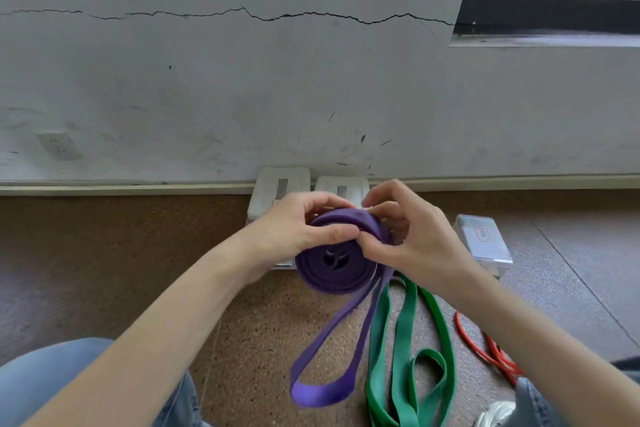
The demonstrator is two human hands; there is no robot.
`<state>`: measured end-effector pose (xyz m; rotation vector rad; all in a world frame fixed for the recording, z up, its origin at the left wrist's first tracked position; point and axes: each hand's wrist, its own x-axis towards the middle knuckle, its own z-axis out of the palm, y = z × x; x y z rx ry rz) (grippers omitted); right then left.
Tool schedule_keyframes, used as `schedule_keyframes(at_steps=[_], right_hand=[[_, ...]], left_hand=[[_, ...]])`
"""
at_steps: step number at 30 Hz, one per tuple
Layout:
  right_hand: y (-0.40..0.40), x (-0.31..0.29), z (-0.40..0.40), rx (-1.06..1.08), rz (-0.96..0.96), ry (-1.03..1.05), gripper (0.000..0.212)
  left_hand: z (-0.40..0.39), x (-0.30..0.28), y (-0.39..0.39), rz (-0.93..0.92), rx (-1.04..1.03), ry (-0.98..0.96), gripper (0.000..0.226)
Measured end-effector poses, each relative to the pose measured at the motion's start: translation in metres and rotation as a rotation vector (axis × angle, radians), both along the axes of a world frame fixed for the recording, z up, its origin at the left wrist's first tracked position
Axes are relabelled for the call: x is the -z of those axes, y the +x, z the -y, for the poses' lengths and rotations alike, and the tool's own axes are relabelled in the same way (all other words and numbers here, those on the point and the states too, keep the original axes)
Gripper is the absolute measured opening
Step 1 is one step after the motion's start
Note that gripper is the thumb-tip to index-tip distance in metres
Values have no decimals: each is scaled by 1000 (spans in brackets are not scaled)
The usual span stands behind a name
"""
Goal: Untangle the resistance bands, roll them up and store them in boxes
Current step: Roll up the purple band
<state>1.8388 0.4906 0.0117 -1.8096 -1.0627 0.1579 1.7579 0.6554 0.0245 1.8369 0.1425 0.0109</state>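
Observation:
A purple resistance band (334, 265) is mostly wound into a thick coil held in the air in front of me. My left hand (294, 229) grips the coil's left and top edge, thumb across its face. My right hand (412, 236) pinches the coil's right side. A loose purple loop hangs from the coil down to the floor. A green band (403, 333) lies loose on the floor to the right of the loop, and a thin red band (481, 347) lies further right. White boxes (282, 189) stand against the wall behind my hands, partly hidden.
A clear lidded box (483, 239) with a label sits on the floor at the right. The cork-patterned floor (263, 329) meets a cracked white wall with a baseboard. My jeans-clad knees are at the lower left and lower right, a shoe at the bottom right.

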Motion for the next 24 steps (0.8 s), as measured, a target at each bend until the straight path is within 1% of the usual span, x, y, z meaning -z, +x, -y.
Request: schedule_keyframes(at_steps=[3,5,7,9,12,14,16,18,20,22,24], right_hand=[[5,-3,-1,98,-68,55,39],[8,-4,-2,97,-168,93,49],[8,-1,-3,70,-288,121,54],[5,3,-5,38,-354,112,55],[-1,7,-8,-2,-455,182,49],[-3,6,-8,-6,-497,233,46],[-1,1,-5,6,-501,283,46],[4,-6,0,-6,-439,275,46],[6,-14,4,-53,-337,218,41],[4,-15,5,-83,-246,190,37],[1,-11,3,-68,-208,210,36]], left_hand=[[-1,2,3,80,-109,-22,34],[0,1,3,175,-171,-59,34],[2,-2,5,257,-252,-126,35],[1,-7,8,317,-318,-245,36],[8,-8,11,364,-392,-467,34],[17,-4,14,346,-408,-593,34],[18,-2,14,300,-370,-669,42],[6,-6,10,254,-267,-615,46],[-6,-8,3,202,-114,-475,48],[-5,-6,-4,134,6,-358,43],[3,-3,-4,131,-27,-326,38]])
